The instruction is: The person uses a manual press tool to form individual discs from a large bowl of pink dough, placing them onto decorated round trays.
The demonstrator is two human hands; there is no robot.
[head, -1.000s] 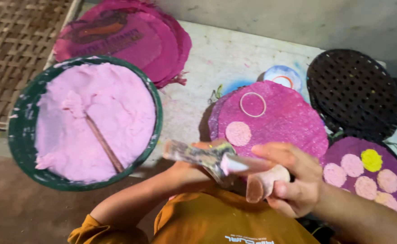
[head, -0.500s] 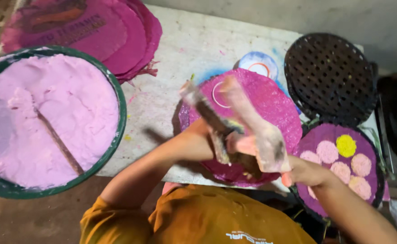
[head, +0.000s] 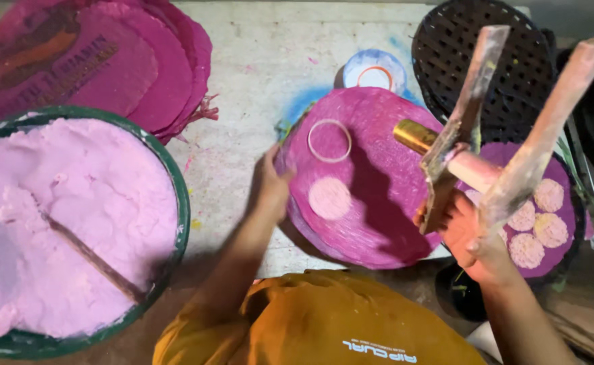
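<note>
Dim warm light, soft shadows, motion blur, wide-angle edge distortion.

basin (head: 175, 203) left, ring (head: 329, 140) on disc (head: 378, 196), tray (head: 486, 61) behind
</note>
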